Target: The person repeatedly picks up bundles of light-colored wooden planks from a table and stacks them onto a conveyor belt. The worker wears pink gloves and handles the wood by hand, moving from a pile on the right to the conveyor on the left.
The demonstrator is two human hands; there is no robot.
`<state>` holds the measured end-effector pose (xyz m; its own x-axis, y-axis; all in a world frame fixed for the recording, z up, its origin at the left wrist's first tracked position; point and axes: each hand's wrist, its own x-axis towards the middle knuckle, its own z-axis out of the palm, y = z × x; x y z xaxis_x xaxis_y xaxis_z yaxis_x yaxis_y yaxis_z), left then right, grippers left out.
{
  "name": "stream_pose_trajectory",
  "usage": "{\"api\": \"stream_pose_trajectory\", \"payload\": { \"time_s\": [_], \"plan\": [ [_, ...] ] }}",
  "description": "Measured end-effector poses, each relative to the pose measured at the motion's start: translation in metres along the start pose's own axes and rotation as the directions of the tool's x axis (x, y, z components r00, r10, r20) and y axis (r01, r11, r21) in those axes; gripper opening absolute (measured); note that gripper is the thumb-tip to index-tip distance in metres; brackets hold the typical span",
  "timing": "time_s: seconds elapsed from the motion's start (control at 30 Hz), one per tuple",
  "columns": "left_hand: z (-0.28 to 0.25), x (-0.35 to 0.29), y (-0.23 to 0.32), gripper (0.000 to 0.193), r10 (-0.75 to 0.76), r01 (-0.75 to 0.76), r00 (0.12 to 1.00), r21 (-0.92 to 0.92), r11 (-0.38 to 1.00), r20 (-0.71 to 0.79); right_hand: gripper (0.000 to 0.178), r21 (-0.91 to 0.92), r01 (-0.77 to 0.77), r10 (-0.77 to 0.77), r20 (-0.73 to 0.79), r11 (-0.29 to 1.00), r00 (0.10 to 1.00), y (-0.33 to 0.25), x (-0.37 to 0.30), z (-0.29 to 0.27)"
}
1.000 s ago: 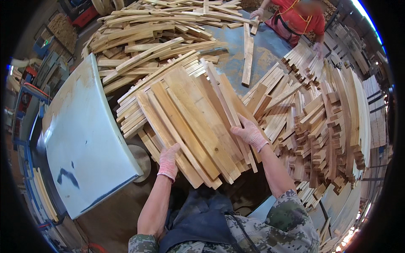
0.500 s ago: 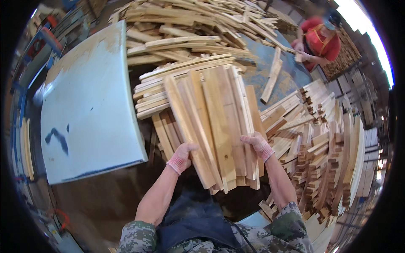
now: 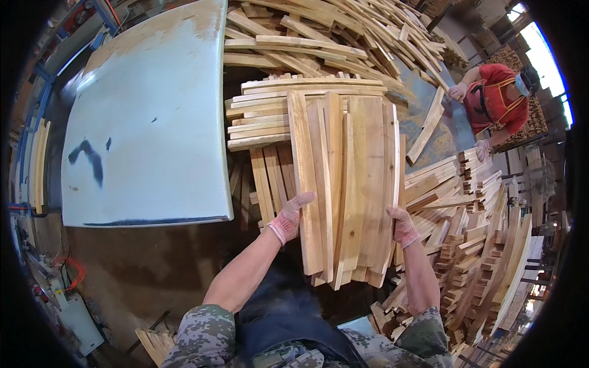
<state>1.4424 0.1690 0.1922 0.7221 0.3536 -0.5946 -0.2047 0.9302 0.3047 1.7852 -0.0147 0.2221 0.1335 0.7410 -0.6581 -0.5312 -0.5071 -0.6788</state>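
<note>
A bundle of wooden strips [image 3: 359, 184], laid side by side, is held between my two gloved hands. Pressed to its left side is my left hand [image 3: 291, 216], with the thumb over the outermost strip. On the opposite side my right hand [image 3: 404, 226] grips the bundle, thumb on top. The near ends of the strips are uneven. Beneath the bundle's far part lies a stack of crosswise wooden strips [image 3: 261, 142], and more lengthwise strips [image 3: 270, 175] show below it at the left. My fingers under the bundle are hidden.
A pale blue panel [image 3: 147, 135] stands at the left. Loose wood pieces [image 3: 307, 46] are heaped on the blue table [image 3: 423, 92] beyond. Stacked wood [image 3: 472, 245] rises close on my right. A person in red [image 3: 500, 101] works at the far right.
The strips between my hands have straightened and sit more evenly side by side. My view has shifted leftward. The other person's hands have moved apart, one now at the stacked wood.
</note>
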Motion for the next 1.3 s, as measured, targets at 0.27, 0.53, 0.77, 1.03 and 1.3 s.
{"api": "stream_pose_trajectory", "payload": {
  "time_s": [0.27,0.53,0.77,1.03,1.3],
  "plan": [
    [0.002,-0.003,0.022,0.060,0.029,-0.014,0.988,-0.100,0.995,0.151,0.049,0.241,-0.019,0.034,-0.058,0.970,0.998,0.020,0.000,0.001],
    [0.022,-0.024,0.022,0.063,-0.131,0.150,0.970,-0.081,0.985,0.203,0.078,0.284,0.041,-0.034,-0.028,0.958,0.999,0.016,-0.043,0.043],
    [0.027,-0.067,0.041,0.072,-0.006,0.009,0.953,-0.009,1.000,0.303,0.082,0.202,0.212,-0.222,0.031,0.956,0.974,-0.007,-0.054,0.098],
    [-0.063,-0.150,0.133,0.071,0.352,-0.363,0.894,-0.013,0.932,0.278,0.085,0.077,0.225,-0.238,0.343,0.971,0.909,-0.026,0.046,0.209],
    [-0.199,-0.372,0.264,0.062,0.525,-0.492,0.851,0.301,0.817,-0.032,0.053,-0.136,0.260,-0.191,0.384,0.956,0.903,0.017,0.032,0.534]
  ]
}}
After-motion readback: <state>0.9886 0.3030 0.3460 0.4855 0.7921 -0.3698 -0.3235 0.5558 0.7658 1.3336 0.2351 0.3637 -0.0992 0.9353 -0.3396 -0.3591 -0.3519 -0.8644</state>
